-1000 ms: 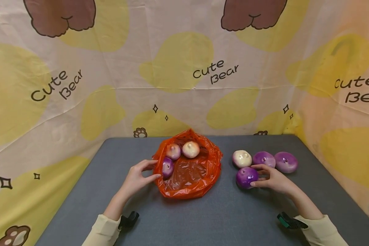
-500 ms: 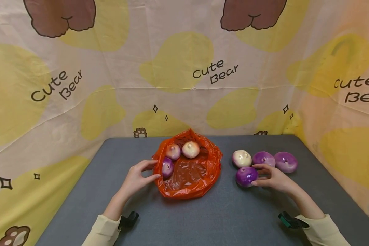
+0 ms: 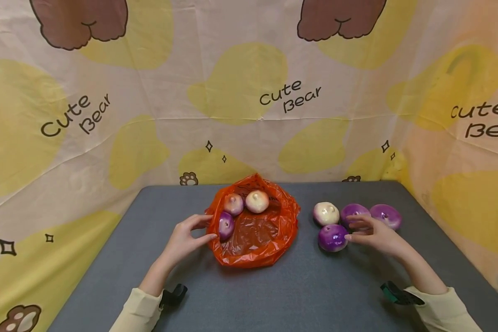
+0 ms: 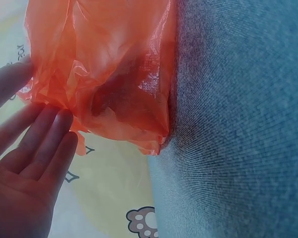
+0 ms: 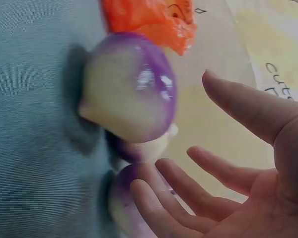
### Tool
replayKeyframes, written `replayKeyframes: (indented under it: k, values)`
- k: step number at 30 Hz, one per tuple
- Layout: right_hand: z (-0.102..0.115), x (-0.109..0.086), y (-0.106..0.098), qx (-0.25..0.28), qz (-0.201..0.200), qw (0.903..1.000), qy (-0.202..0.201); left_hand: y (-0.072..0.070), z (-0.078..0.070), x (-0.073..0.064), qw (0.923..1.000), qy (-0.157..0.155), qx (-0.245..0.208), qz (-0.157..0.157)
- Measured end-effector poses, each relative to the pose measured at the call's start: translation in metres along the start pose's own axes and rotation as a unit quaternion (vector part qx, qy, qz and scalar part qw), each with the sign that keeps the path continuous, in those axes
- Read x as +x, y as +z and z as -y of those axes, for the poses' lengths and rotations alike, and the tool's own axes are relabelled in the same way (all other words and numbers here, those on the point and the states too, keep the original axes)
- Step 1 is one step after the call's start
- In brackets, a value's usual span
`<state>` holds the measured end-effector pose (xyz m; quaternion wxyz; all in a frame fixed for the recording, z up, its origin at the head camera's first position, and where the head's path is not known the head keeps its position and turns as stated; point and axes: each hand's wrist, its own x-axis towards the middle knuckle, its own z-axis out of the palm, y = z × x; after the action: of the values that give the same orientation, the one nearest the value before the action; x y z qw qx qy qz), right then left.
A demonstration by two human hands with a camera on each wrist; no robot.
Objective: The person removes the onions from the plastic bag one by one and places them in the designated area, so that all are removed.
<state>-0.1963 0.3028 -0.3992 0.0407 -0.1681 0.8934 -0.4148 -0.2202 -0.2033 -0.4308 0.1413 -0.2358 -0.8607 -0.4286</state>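
Near the middle of the table stands an orange-red plastic bag (image 3: 255,260), its mouth held wide, with a white-topped onion (image 3: 257,201) and two purplish onions (image 3: 226,226) inside. My left hand (image 3: 186,240) touches the bag's left rim, thumb and fingers apart; the left wrist view shows its fingers (image 4: 52,141) nearly straight against the plastic. On the right sits a glossy purple onion (image 3: 332,238). Beside it is my right hand (image 3: 375,235), fingers spread and holding nothing. In the right wrist view a gap shows between the hand and that onion (image 5: 129,89).
Behind the purple onion rest a white onion (image 3: 326,214) and two more purple onions (image 3: 386,216), one partly covered by the right hand. A grey cloth covers the table (image 3: 274,299). A printed curtain (image 3: 240,133) rises along its back and sides.
My right hand has let go of the front purple onion and drawn back to the right. That onion has shifted slightly away from me. The left hand stays at the bag.
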Motion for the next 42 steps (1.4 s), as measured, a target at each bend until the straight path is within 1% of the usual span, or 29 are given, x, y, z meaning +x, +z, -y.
replayKeyframes:
  k: [4, 8, 14, 20, 28, 32, 42]
  values:
    - [0.006, 0.001, -0.006, 0.003, -0.003, 0.9999, 0.01, 0.0, -0.001, 0.0, 1.0, -0.001, 0.0, 0.0]
    - [0.013, 0.004, -0.007, 0.013, -0.01, 0.9998, 0.011, 0.0, 0.0, 0.0, 1.0, -0.001, 0.008, -0.002]
    - [0.024, 0.013, -0.004, 0.007, -0.023, 0.9996, 0.017, -0.001, 0.0, -0.001, 0.9999, -0.001, 0.012, -0.003]
    - [0.034, 0.026, 0.002, 0.012, -0.029, 0.9995, 0.007, 0.0, 0.001, -0.001, 0.9999, 0.002, 0.012, -0.004]
    - [0.046, 0.042, 0.009, 0.059, -0.014, 0.9981, -0.006, 0.0, 0.002, 0.0, 1.0, 0.001, 0.01, -0.001]
    - [0.051, 0.05, 0.014, 0.06, -0.006, 0.9981, -0.014, 0.0, 0.001, 0.0, 1.0, 0.001, 0.009, -0.001]
    - [0.07, 0.075, 0.028, 0.071, 0.012, 0.9974, -0.006, 0.0, -0.001, 0.001, 0.9998, 0.007, 0.015, -0.003]
